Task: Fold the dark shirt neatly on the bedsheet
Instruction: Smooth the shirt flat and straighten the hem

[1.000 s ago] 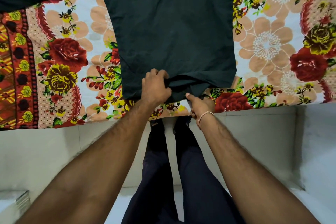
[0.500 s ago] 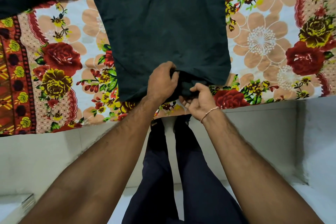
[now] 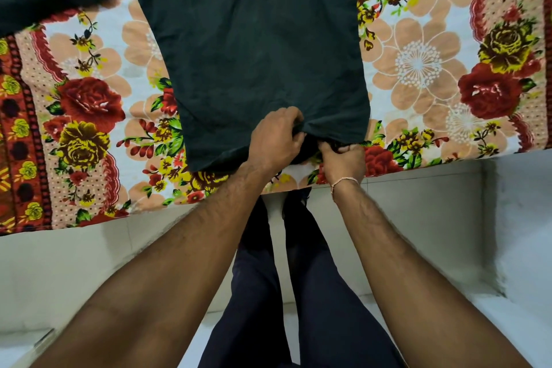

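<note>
At the near edge of the bed, a person stands with both bare forearms reaching forward over a floral bedsheet (image 3: pixel 418 63). The bedsheet is printed with large red roses, yellow roses and peach blossoms on a pale ground, and a red patterned border runs along its left side. Its near edge hangs just over a plain white bed side (image 3: pixel 89 263).

A dark shirt (image 3: pixel 254 48) lies spread flat across the middle of the bedsheet. Its body runs from the far edge of the view down to the near edge of the bed, and one sleeve stretches out toward the far left corner. The fabric is lightly creased.

Both hands meet at the shirt's bottom hem, close to the near edge. The left hand (image 3: pixel 276 137) lies knuckles-up on the hem, its fingers curled into a bunch of dark cloth. Just beside it, the right hand (image 3: pixel 343 160) grips the same gathered hem from the right, fingers curled round the fabric. A thin pale thread bracelet (image 3: pixel 343 181) circles the right wrist.

Below the arms, the person's legs in dark trousers (image 3: pixel 268 293) stand against the bed side.
</note>
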